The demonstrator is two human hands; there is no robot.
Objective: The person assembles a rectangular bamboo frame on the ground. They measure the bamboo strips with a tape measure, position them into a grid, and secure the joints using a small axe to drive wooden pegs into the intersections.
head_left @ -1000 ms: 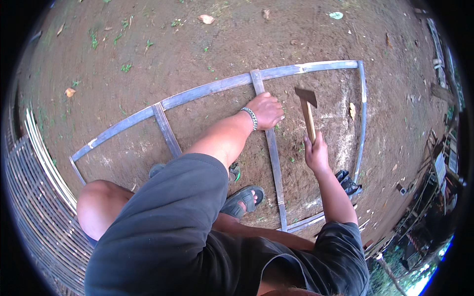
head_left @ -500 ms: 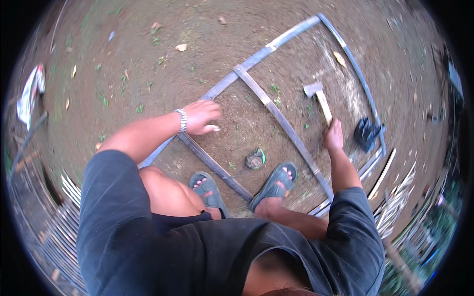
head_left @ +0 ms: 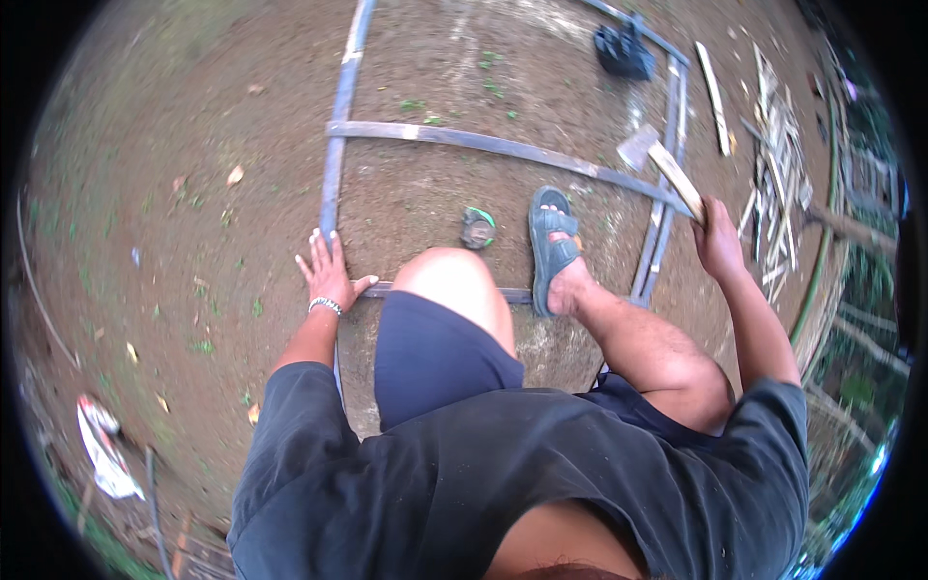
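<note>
A frame of bluish-grey wooden strips (head_left: 464,143) lies on the dirt ground, with crosspieces joining its long sides. My left hand (head_left: 331,278), a metal bracelet at its wrist, rests with spread fingers at the corner where the left long strip (head_left: 338,184) meets the near crosspiece (head_left: 517,295). My right hand (head_left: 717,242) is closed round the end of the pale wooden handle of a hatchet (head_left: 674,172). The hatchet's grey head hangs above the right end of the middle crosspiece. Inside the frame sits a round grey-and-green tape measure (head_left: 478,228).
A black plastic bag (head_left: 623,50) lies at the frame's far right corner. Beyond the right side are a loose board (head_left: 713,97) and a pile of split wood strips (head_left: 773,174). My sandalled foot (head_left: 553,249) stands inside the frame. A white sack (head_left: 104,449) lies at lower left.
My view has turned to the right and I am lower, one knee bent over the near crosspiece. My left hand has come down onto the frame's corner. The hatchet stays in my right hand.
</note>
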